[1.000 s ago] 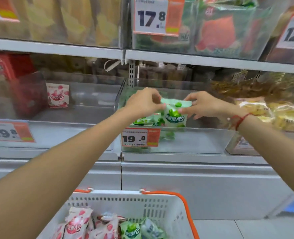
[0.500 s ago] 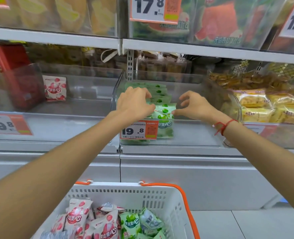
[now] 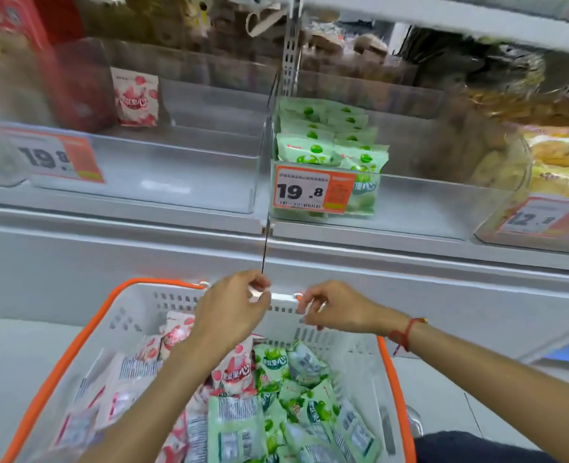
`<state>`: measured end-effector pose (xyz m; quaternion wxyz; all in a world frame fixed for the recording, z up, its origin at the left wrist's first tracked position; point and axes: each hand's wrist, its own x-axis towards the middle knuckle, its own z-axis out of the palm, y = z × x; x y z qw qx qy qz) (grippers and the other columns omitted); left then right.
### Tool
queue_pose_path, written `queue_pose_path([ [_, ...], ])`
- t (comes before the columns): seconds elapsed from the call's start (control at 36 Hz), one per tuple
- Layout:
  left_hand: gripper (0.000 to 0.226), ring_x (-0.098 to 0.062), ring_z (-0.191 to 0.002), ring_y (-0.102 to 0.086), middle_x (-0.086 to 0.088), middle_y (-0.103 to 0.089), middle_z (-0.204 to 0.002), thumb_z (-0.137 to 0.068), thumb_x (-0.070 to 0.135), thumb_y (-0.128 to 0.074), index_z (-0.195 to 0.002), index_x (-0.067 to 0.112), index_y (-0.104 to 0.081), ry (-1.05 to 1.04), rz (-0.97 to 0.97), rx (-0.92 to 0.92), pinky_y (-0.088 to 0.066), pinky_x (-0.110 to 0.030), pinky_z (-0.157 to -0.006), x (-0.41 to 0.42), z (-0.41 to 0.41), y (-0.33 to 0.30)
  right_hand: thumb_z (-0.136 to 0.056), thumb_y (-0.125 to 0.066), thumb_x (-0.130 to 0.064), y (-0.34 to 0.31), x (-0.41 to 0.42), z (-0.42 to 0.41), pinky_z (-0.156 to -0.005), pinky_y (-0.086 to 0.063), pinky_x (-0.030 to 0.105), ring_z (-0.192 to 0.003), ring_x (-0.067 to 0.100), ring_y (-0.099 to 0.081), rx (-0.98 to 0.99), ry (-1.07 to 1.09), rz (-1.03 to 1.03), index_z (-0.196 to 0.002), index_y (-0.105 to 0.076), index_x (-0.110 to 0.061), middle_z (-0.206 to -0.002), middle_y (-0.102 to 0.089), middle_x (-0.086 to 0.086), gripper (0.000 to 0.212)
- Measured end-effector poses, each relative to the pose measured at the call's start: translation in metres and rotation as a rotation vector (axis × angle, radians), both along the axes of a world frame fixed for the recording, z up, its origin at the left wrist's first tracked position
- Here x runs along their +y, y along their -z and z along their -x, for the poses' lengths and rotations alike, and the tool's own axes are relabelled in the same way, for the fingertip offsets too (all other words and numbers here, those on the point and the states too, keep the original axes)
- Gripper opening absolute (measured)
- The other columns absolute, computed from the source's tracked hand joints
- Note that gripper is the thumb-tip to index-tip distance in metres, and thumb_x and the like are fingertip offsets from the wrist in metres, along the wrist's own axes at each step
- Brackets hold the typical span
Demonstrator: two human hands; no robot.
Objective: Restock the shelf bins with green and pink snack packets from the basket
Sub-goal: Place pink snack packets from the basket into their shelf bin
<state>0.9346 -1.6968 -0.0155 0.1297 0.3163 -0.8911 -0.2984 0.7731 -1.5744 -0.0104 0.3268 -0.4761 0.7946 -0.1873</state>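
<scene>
Green packets [image 3: 289, 389] heaped in basket [image 3: 359, 359] beneath empty, loosely curled left hand [image 3: 231, 310] and right hand [image 3: 334, 310]; best grasped flat, faces aligned for bin [image 3: 443, 202].

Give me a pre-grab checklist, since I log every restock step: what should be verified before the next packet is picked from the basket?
1. Left hand holds nothing: ok.
2. Right hand holds nothing: ok.
3. Green snack packets remain in the white plastic basket with orange rim: ok.
4. Pink snack packets remain in the basket: ok.
5. Clear bin of green packets has room on its right side: ok.
6. Clear bin with a single pink packet has room: ok.
</scene>
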Motion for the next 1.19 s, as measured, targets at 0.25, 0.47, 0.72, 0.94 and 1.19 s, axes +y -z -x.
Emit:
queue_pose_path([
  [0.25,0.023,-0.017,-0.101,-0.062,0.005,-0.067,-0.106,-0.087,0.044,-0.06,-0.1,0.026,-0.065,0.168,-0.072,-0.658,-0.048,-0.03,-0.083,-0.006,-0.049,0.108,-0.089,-0.065,-0.024,0.121,-0.02,-0.069,-0.103,-0.041,0.034,-0.122,0.025,-0.05,-0.148,-0.152,-0.363,-0.127,-0.054,-0.009,-0.132,-0.053,0.01,0.042],
  [0.47,0.043,-0.021,-0.106,-0.06,-0.001,-0.066,-0.108,-0.088,0.053,-0.058,-0.114,0.02,-0.064,0.216,-0.045,-0.808,-0.044,-0.032,-0.084,-0.003,-0.062,0.137,-0.077,-0.075,-0.044,0.159,-0.011,-0.087,-0.101,-0.041,0.031,-0.12,0.02,-0.049,-0.135,-0.134,-0.323,-0.126,-0.055,-0.015,-0.133,-0.05,0.001,0.06],
  [0.72,0.037,-0.014,-0.11,-0.058,0.006,-0.061,-0.125,-0.094,0.046,-0.053,-0.129,0.035,-0.053,0.14,-0.198,-0.343,-0.048,-0.028,-0.088,-0.007,-0.034,0.1,-0.083,-0.071,-0.034,0.093,-0.009,-0.036,-0.085,-0.049,0.027,-0.109,0.015,-0.047,-0.282,-0.066,-0.21,-0.094,-0.053,-0.022,-0.121,-0.044,-0.003,0.024],
  [0.94,0.087,0.001,-0.131,-0.019,0.027,-0.027,-0.14,-0.073,-0.018,-0.048,-0.123,0.053,-0.041,0.296,-0.129,0.066,-0.022,-0.028,-0.112,-0.01,-0.012,0.021,-0.087,-0.068,-0.028,-0.016,-0.005,0.002,-0.043,-0.04,0.011,-0.046,0.0,-0.048,-0.543,0.227,-0.188,-0.078,-0.052,-0.014,-0.058,-0.048,-0.009,0.023],
  [1.19,0.053,0.012,-0.114,-0.05,0.028,-0.06,-0.118,-0.07,0.021,-0.084,-0.118,0.028,-0.064,0.641,-0.254,0.054,-0.033,-0.003,-0.096,-0.027,0.004,-0.069,-0.095,-0.049,-0.022,-0.088,0.01,0.018,-0.036,-0.043,0.011,-0.036,0.004,-0.053,-1.149,0.514,-0.074,-0.084,-0.064,-0.005,-0.053,-0.059,0.001,0.025],
])
